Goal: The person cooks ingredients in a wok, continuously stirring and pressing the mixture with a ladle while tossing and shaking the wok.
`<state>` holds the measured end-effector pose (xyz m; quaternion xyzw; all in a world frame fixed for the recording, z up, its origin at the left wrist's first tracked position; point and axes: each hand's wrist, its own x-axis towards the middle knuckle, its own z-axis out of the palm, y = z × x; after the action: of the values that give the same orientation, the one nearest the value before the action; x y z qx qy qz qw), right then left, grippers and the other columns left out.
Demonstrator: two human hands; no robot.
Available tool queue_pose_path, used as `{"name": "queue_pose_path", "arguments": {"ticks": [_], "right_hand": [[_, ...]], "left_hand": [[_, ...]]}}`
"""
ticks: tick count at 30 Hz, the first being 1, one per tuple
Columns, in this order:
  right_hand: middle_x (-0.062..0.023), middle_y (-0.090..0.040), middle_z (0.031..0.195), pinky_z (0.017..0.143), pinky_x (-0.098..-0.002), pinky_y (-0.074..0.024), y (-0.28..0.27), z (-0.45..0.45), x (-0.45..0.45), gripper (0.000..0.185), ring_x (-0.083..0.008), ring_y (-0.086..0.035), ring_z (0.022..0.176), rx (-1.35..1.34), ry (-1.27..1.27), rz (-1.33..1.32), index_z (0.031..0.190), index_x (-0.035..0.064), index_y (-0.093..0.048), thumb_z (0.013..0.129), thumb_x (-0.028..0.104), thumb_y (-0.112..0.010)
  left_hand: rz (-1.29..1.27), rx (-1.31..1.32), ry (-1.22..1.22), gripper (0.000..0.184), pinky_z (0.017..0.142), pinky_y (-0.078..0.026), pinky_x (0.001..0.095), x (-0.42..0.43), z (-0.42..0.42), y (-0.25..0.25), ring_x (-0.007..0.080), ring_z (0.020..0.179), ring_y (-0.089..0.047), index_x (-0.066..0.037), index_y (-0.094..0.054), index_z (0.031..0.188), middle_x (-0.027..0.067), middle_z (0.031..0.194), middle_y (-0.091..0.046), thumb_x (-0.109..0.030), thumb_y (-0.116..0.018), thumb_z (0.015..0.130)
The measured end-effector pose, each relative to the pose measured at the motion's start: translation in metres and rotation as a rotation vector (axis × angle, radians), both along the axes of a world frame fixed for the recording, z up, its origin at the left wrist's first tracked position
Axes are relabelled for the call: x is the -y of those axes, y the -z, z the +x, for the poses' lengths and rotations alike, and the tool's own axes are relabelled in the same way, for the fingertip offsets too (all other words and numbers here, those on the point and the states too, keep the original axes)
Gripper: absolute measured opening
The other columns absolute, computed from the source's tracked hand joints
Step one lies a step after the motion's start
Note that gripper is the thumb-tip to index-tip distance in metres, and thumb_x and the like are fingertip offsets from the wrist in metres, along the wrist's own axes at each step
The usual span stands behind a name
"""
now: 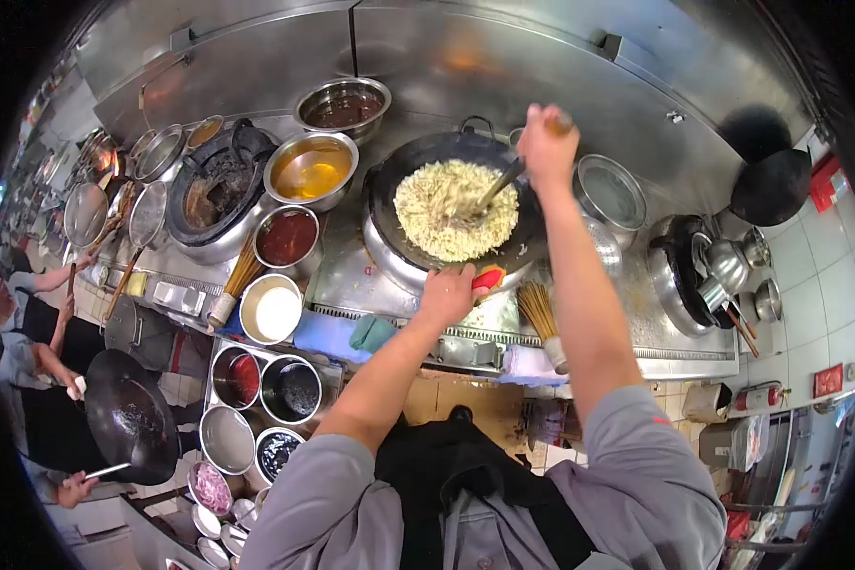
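A large black wok (432, 152) on the stove holds a heap of pale yellow food in small pieces (446, 204). My right hand (547, 147) is closed around the wooden-ended handle of a metal ladle (503, 180), whose head lies in the food. At the wok's near rim, my left hand (448, 296) is closed, with a red cloth (488, 280) showing beside its fingers. What exactly those fingers grip is partly hidden.
Left of the wok stand bowls of yellow oil (312, 171) and red sauce (286, 237). Bamboo brushes (540, 309) lie near the front edge. A strainer bowl (611, 193) sits at right. Co-workers' hands hold another wok (131, 418) at far left.
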<state>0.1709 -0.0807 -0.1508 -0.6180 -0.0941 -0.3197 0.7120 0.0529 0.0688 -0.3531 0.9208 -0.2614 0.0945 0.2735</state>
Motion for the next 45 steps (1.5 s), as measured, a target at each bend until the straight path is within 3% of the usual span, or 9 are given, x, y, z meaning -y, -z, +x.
{"name": "queue_pose_path", "arguments": {"ticks": [3,5,8,11,15,22,30,36,45], "right_hand": [[0.0045,-0.046,0.055,0.040,-0.0244,-0.0337,-0.059,-0.049,0.019,0.028,-0.0059,-0.042,0.044,-0.094,-0.018,0.098,0.070,0.0128,-0.049,0.093,0.014,-0.064],[0.0059,-0.044,0.057,0.040,-0.0235,-0.0313,-0.042,-0.068,0.008,0.030,-0.0051,-0.039,0.045,-0.153,0.259,0.080,0.069,0.0121,-0.045,0.093,0.011,-0.062],[0.0044,-0.044,0.060,0.043,-0.0228,-0.0321,0.020,-0.018,0.001,0.033,-0.0039,-0.041,0.049,0.082,-0.206,0.139,0.067,0.0117,-0.039,0.093,0.006,-0.061],[0.0033,-0.040,0.053,0.042,-0.0240,-0.0301,-0.035,-0.039,-0.032,0.035,-0.0062,-0.038,0.044,0.106,-0.141,0.019,0.067,0.0109,-0.037,0.093,0.002,-0.060],[0.0049,-0.045,0.056,0.049,-0.0244,-0.0351,0.039,-0.024,-0.027,0.034,-0.0043,-0.046,0.056,0.152,-0.062,-0.301,0.060,0.0088,-0.044,0.088,0.004,-0.062],[0.0025,-0.048,0.052,0.037,-0.0240,-0.0325,-0.038,0.010,0.057,0.030,-0.0076,-0.043,0.040,0.102,0.249,0.051,0.063,0.0108,-0.049,0.091,0.012,-0.060],[0.0023,-0.039,0.049,0.036,-0.0283,-0.0319,-0.061,0.020,-0.016,0.033,-0.0091,-0.038,0.038,0.030,-0.047,0.288,0.065,0.0125,-0.039,0.090,0.006,-0.059],[-0.0062,-0.054,0.052,0.043,-0.0294,-0.0387,-0.045,0.095,0.014,0.032,-0.0126,-0.051,0.044,-0.056,0.211,-0.233,0.058,0.0067,-0.046,0.086,0.012,-0.061],[0.0005,-0.046,0.052,0.035,-0.0278,-0.0326,-0.060,0.090,0.004,0.026,-0.0094,-0.041,0.038,-0.101,0.061,-0.034,0.070,0.0117,-0.044,0.090,0.011,-0.061]], "left_hand": [[0.106,0.019,-0.082,0.037,0.077,-0.042,0.0482,0.001,0.002,0.000,0.0286,0.092,-0.063,-0.011,-0.060,0.090,0.0118,0.088,-0.066,-0.048,-0.057,0.089],[0.166,-0.054,-0.002,0.042,0.079,-0.041,0.0483,0.003,0.004,0.004,0.0295,0.090,-0.064,-0.010,-0.061,0.092,0.0110,0.089,-0.067,-0.051,-0.054,0.091],[0.168,-0.090,0.008,0.042,0.080,-0.041,0.0481,0.007,0.009,0.004,0.0287,0.089,-0.064,-0.010,-0.064,0.092,0.0099,0.087,-0.068,-0.051,-0.054,0.091],[0.145,0.002,-0.024,0.039,0.078,-0.040,0.0474,0.010,0.013,0.020,0.0283,0.086,-0.064,-0.011,-0.066,0.090,0.0100,0.083,-0.067,-0.048,-0.056,0.090],[0.108,-0.004,0.033,0.038,0.078,-0.041,0.0467,0.005,0.012,0.012,0.0272,0.082,-0.065,-0.012,-0.068,0.088,0.0095,0.079,-0.068,-0.047,-0.057,0.090],[0.125,-0.042,-0.007,0.039,0.078,-0.040,0.0487,0.003,0.014,0.019,0.0283,0.084,-0.065,-0.012,-0.067,0.096,0.0108,0.082,-0.068,-0.049,-0.057,0.090],[0.139,0.021,0.031,0.041,0.079,-0.039,0.0426,-0.007,0.014,0.015,0.0232,0.089,-0.064,-0.012,-0.067,0.088,0.0055,0.086,-0.068,-0.052,-0.056,0.088],[0.176,-0.043,0.021,0.044,0.077,-0.039,0.0438,-0.004,0.014,0.003,0.0270,0.088,-0.063,-0.011,-0.068,0.091,0.0097,0.084,-0.067,-0.053,-0.055,0.090],[0.177,-0.079,-0.003,0.041,0.079,-0.040,0.0457,-0.002,0.010,0.008,0.0250,0.094,-0.063,-0.011,-0.069,0.090,0.0094,0.091,-0.069,-0.050,-0.058,0.088]]}}
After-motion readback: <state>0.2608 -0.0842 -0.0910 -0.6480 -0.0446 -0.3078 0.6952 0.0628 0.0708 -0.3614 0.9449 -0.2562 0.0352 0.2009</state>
